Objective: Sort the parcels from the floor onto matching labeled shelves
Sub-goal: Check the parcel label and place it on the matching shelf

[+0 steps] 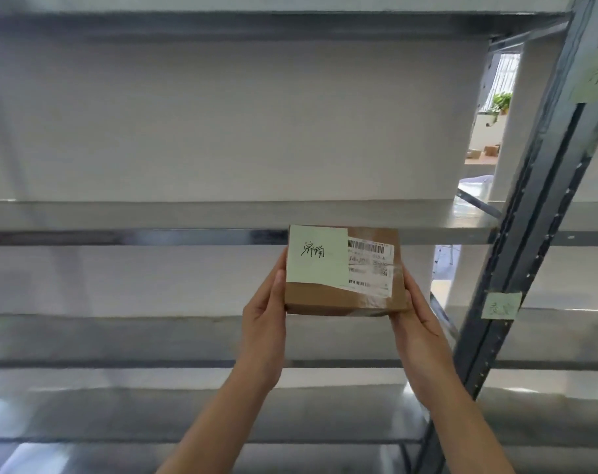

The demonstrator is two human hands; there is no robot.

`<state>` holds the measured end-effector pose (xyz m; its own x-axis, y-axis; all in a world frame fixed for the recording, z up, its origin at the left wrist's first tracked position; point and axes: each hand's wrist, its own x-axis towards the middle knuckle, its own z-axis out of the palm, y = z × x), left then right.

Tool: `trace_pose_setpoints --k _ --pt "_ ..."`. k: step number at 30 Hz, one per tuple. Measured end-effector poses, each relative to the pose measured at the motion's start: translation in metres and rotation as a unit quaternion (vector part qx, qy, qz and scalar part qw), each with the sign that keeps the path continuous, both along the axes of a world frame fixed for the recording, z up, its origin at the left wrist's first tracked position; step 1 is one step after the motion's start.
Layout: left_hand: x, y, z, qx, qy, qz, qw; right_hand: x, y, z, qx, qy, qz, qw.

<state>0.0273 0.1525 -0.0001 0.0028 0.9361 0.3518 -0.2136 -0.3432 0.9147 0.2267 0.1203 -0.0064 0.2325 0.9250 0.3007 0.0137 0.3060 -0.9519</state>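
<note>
A small brown cardboard parcel (pixel 345 295) is held up in front of the metal shelves. It carries a pale green handwritten note and a white barcode label. My left hand (pixel 265 313) grips its left side. My right hand (pixel 415 316) grips its right side. The parcel's top edge overlaps the front rim of the middle shelf (pixel 137 234). A green label (pixel 595 77) with similar handwriting is stuck high on the upright post at the right. A second green label (pixel 501 305) sits lower on the same post.
A dark perforated upright post (pixel 530 213) slants down the right side. Lower shelves (pixel 120 364) run across below the parcel. Behind the rack stands a white wall. Through a gap at the right I see a plant and boxes on a floor.
</note>
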Motion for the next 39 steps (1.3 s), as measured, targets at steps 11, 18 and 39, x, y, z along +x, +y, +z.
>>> trace_pose_setpoints --k 11,18,39 --pt "-0.093 -0.032 -0.002 0.015 -0.02 0.082 0.996 -0.084 0.016 0.003 0.023 -0.014 0.132 0.991" --pt "-0.188 -0.047 -0.004 0.015 -0.05 0.161 0.986 -0.187 0.025 0.01 0.029 0.004 0.212 0.977" --pt "-0.59 -0.187 -0.019 0.047 -0.093 0.446 0.889 -0.643 -0.02 0.004 0.01 0.063 0.523 0.85"
